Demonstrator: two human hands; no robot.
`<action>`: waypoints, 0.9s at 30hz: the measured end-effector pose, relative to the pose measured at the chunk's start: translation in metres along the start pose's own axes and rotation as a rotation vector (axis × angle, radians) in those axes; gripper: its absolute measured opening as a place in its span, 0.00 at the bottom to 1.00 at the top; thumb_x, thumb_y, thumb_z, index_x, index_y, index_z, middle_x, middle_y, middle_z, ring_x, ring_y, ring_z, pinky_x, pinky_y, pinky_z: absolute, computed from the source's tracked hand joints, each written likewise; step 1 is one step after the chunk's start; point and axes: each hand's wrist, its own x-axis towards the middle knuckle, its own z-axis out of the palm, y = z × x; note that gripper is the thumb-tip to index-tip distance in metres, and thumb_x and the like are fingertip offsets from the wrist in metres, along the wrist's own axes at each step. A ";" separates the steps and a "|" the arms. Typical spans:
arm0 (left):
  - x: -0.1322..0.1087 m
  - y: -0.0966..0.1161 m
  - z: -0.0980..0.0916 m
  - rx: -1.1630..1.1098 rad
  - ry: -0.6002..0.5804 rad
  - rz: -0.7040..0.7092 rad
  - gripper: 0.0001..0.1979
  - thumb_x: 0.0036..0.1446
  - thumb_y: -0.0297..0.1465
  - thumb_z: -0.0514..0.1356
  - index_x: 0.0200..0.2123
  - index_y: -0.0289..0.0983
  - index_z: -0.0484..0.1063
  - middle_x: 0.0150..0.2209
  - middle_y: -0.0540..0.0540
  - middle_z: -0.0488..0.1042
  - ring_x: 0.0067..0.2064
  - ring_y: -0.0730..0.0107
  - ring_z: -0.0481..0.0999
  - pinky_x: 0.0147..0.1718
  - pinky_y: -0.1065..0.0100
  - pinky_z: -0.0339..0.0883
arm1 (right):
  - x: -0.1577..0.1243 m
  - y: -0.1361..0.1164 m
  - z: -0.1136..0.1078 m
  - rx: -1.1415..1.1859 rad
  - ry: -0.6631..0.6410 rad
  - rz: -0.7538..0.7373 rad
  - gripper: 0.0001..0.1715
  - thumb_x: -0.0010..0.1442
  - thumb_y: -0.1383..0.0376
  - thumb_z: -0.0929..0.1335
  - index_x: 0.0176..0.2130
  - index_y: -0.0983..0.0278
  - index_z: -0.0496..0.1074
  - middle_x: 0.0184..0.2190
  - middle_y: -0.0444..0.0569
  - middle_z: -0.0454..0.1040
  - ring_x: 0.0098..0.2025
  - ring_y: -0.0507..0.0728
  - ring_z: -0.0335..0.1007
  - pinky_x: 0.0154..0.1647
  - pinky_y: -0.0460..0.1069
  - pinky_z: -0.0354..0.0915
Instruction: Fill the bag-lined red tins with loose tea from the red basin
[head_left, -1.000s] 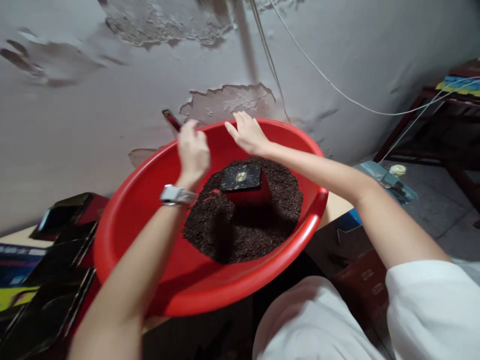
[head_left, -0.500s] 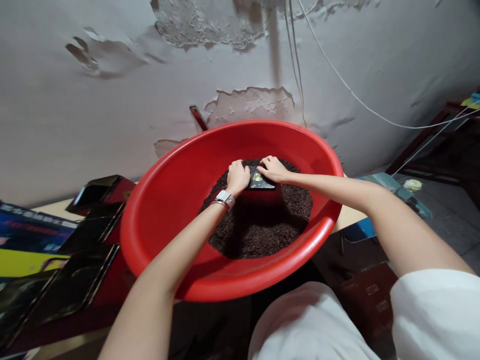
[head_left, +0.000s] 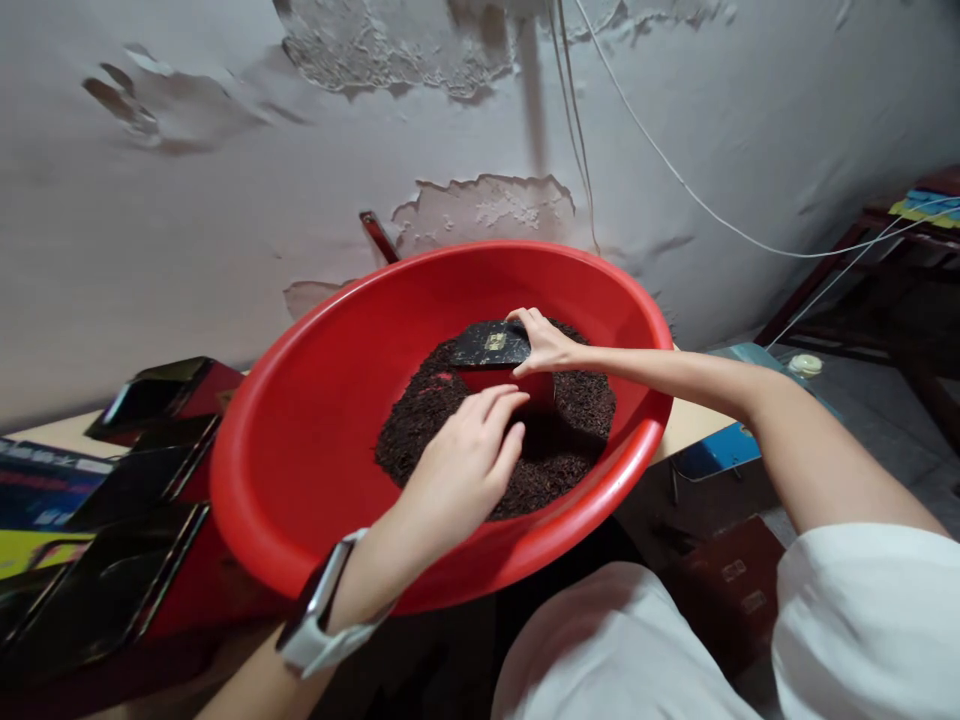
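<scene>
A big red plastic basin [head_left: 300, 470] holds a heap of small dark grains or leaves [head_left: 412, 430]. On the heap stands a box [head_left: 480, 345] with a black speckled top, a gold label and red sides. My right hand [head_left: 546, 342] grips the box's right end, thumb in front and fingers over the far edge. Closer to me, my left hand [head_left: 469, 450] hovers over the basin with its fingers stretched out, holding nothing. Whether its fingertips touch the front of the box I cannot tell. A watch [head_left: 330, 600] sits on the left wrist.
Several black-and-red boxes [head_left: 127, 560] stand at the left, beside a printed blue and yellow sheet [head_left: 45, 490]. Behind the basin rises a wall [head_left: 225, 220] with peeling plaster. White cords [head_left: 697, 200] hang across the right. A blue stool [head_left: 716, 452] is below the tabletop.
My left hand has let go of the box's left side and come back towards me, its fingers straightening. My right hand stays on the box, which appears turned and shifted slightly left.
</scene>
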 end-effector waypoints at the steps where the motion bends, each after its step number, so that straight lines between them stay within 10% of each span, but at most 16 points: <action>1: -0.006 0.004 0.003 0.014 -0.016 0.003 0.20 0.63 0.35 0.45 0.54 0.41 0.65 0.56 0.42 0.68 0.57 0.59 0.66 0.56 0.55 0.62 | -0.001 -0.002 -0.005 0.009 0.010 -0.007 0.46 0.36 0.61 0.74 0.52 0.65 0.56 0.50 0.56 0.59 0.53 0.64 0.59 0.53 0.62 0.61; 8: -0.031 0.019 0.023 0.019 -0.032 0.053 0.21 0.64 0.36 0.46 0.58 0.41 0.62 0.58 0.41 0.66 0.59 0.59 0.66 0.56 0.56 0.64 | -0.022 -0.011 -0.066 0.012 0.193 0.003 0.45 0.39 0.58 0.75 0.53 0.66 0.58 0.50 0.54 0.62 0.52 0.63 0.61 0.55 0.62 0.60; 20: -0.039 0.095 0.050 -0.185 0.056 0.338 0.33 0.61 0.28 0.51 0.67 0.49 0.44 0.60 0.45 0.64 0.62 0.57 0.62 0.56 0.54 0.66 | -0.149 0.003 -0.276 -0.195 0.892 0.152 0.34 0.40 0.50 0.71 0.48 0.55 0.68 0.44 0.38 0.72 0.49 0.59 0.68 0.40 0.49 0.63; 27: -0.020 0.141 0.115 -0.458 -0.138 0.432 0.24 0.62 0.28 0.51 0.61 0.40 0.54 0.59 0.40 0.64 0.62 0.61 0.62 0.57 0.56 0.64 | -0.235 0.063 -0.254 -0.417 0.859 0.413 0.45 0.41 0.54 0.75 0.54 0.68 0.62 0.52 0.55 0.64 0.55 0.63 0.61 0.55 0.59 0.59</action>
